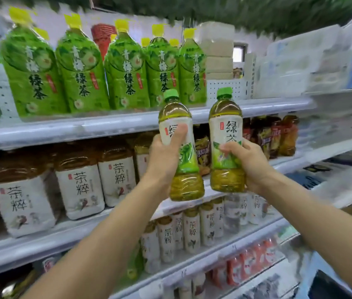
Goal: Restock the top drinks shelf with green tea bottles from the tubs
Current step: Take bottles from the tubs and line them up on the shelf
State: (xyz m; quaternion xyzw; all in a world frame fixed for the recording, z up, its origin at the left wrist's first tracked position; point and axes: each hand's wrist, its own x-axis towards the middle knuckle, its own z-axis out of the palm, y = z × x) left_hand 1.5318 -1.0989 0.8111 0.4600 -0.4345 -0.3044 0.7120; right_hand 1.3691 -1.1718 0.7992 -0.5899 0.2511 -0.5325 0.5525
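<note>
I hold two small green tea bottles upright in front of the shelves, each with a green cap and a white and green label. My left hand (163, 156) grips the left green tea bottle (178, 117) around its label. My right hand (249, 162) grips the right green tea bottle (224, 117) low on its label. Both bottles reach up to the front edge of the top drinks shelf (106, 126). The right part of that shelf, behind the caps, shows bare white pegboard (226, 89).
Several large green tea bottles with yellow caps (80, 70) fill the left of the top shelf. Stacked beige packs (218, 50) stand behind the gap. Large brown tea jugs (77, 180) sit one shelf below, small white-label bottles (192, 234) lower down. The tubs are out of view.
</note>
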